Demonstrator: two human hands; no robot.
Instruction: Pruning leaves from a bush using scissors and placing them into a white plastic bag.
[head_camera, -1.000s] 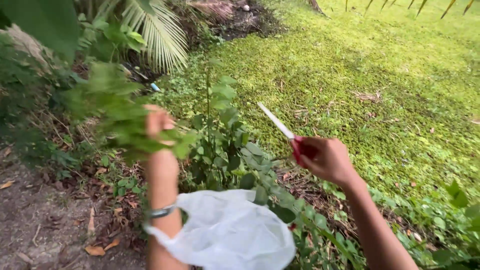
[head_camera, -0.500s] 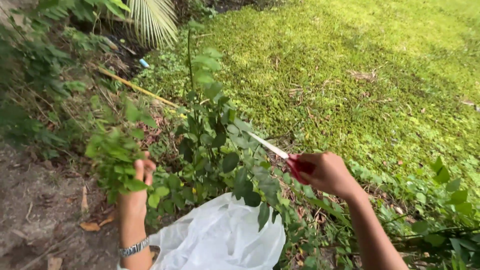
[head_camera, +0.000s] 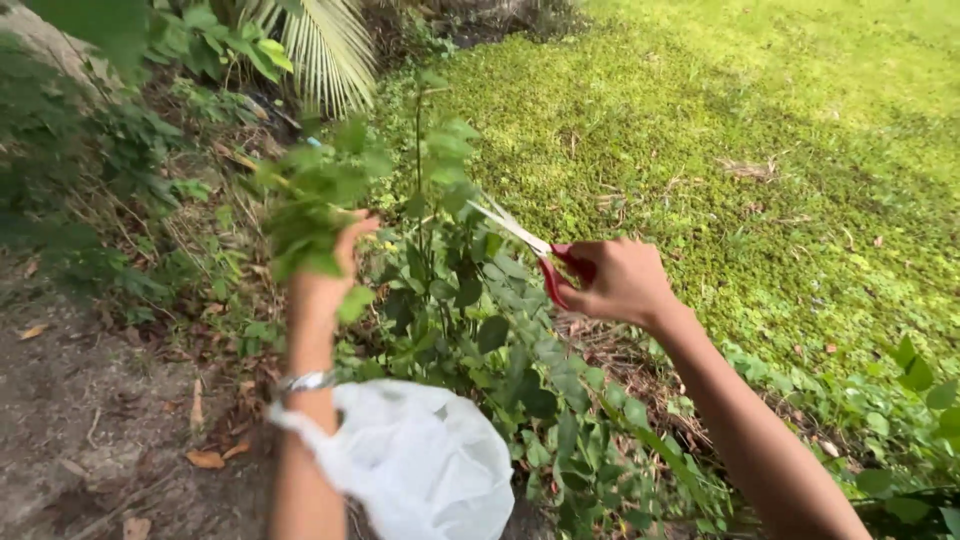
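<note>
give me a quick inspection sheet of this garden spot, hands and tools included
surface: green ground cover, bare soil with dry leaves at left
job's things: red-handled scissors, blades open; bunch of leafy cuttings; white plastic bag hanging on the left forearm
clutter: nothing seen
grips: left hand closed on the cuttings; right hand in the scissor handles
cables: nothing seen
surroundings: leafy shrub, palm frond

left hand (head_camera: 325, 275) raised, fisted, right hand (head_camera: 615, 280) gripping
</note>
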